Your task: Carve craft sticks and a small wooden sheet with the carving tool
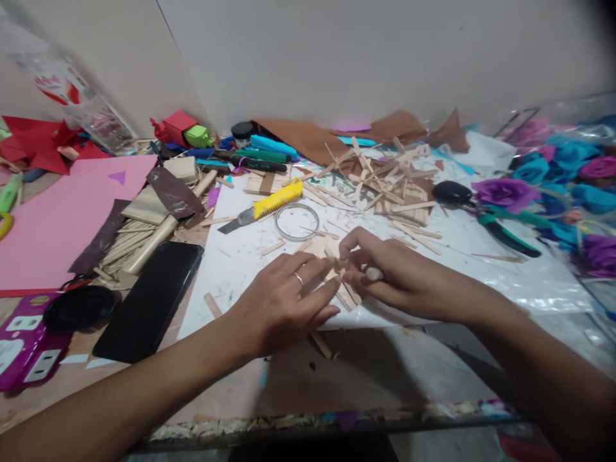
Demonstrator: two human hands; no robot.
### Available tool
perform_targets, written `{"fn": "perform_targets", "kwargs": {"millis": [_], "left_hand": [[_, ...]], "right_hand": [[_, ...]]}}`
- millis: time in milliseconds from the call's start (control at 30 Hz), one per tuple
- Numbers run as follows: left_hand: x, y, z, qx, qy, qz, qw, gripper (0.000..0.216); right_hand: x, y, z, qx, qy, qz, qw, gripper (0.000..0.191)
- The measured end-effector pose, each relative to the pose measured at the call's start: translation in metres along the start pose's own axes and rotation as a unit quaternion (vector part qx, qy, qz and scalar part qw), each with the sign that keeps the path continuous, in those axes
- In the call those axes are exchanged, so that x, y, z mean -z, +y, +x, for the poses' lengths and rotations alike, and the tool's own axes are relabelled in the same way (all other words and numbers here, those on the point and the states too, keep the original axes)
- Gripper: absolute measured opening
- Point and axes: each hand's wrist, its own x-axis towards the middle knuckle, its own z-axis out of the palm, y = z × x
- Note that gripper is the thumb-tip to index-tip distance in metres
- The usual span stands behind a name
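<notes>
My left hand (289,298), with a ring on one finger, lies over small flat wooden pieces (347,296) on the white paper. Its fingertips press on them and almost meet those of my right hand (385,269). The right thumb and fingers are closed in a pinch above the same pieces. A pale stick with a round end (374,274) pokes out of the right hand; most of it is hidden by the fingers. Just beyond the hands lie a roll of clear tape (297,222) and a yellow box cutter (269,204) with its blade out.
Broken craft sticks (380,173) are heaped at the back. Pliers (500,221) lie at right beside paper flowers (507,192). A black phone (149,301), a purple power strip (33,340) and pink paper (72,224) are at left. The table edge (289,427) runs in front.
</notes>
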Motion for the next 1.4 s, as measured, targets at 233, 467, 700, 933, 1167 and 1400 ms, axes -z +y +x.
{"fn": "perform_targets", "kwargs": {"millis": [233, 467, 700, 933, 1167, 1400], "left_hand": [[-0.009, 0.0, -0.008, 0.004, -0.033, -0.045, 0.998, 0.045], [-0.007, -0.001, -0.009, -0.004, -0.114, -0.1, 0.988, 0.06], [-0.008, -0.003, -0.007, 0.004, -0.118, -0.121, 0.986, 0.066], [-0.006, -0.003, -0.005, 0.023, -0.128, -0.096, 0.987, 0.063], [-0.001, -0.006, -0.012, 0.005, -0.102, -0.097, 0.99, 0.061], [-0.001, -0.006, -0.014, -0.049, -0.119, -0.132, 0.983, 0.066]], "right_hand": [[0.001, -0.003, 0.004, -0.008, 0.182, 0.087, 0.979, 0.021], [0.013, -0.011, 0.005, 0.098, 0.214, 0.477, 0.847, 0.072], [-0.008, -0.011, 0.014, 0.098, 0.215, 0.567, 0.789, 0.074], [-0.005, -0.014, 0.012, 0.071, 0.247, 0.541, 0.801, 0.074], [-0.008, -0.01, 0.013, 0.1, 0.236, 0.53, 0.808, 0.072], [-0.008, -0.016, 0.006, 0.1, 0.202, 0.555, 0.8, 0.073]]}}
